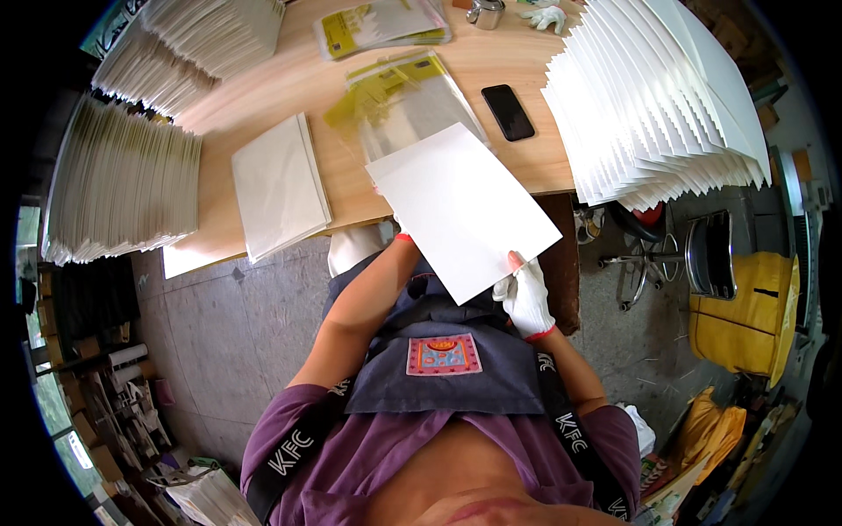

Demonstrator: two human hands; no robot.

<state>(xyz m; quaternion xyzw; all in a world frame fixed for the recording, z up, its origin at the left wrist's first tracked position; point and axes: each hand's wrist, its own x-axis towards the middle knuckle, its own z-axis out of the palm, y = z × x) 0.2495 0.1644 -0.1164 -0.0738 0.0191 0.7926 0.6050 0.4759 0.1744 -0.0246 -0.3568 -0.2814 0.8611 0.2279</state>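
A blank white sheet (465, 215) is held tilted over the table's front edge, in front of my apron. My right hand (528, 296), in a white glove with a red cuff, grips its near right corner, the bare thumb lying on top. At the sheet's left edge is my left hand (396, 226), mostly hidden beneath it. Only its red cuff and a bit of finger at the edge show, closed on the sheet. Under the sheet's far end lie clear plastic sleeves with yellow printing (412, 96). To the left is a small pile of sleeved white sheets (279, 186).
Tall paper stacks (123, 184) line the left side of the wooden table (263, 96). A fanned white stack (649, 105) stands at right, beside a black phone (508, 112). More sleeves (381, 26), a metal cup (485, 12) and a glove (545, 17) lie farther back. A chair (709, 254) stands right.
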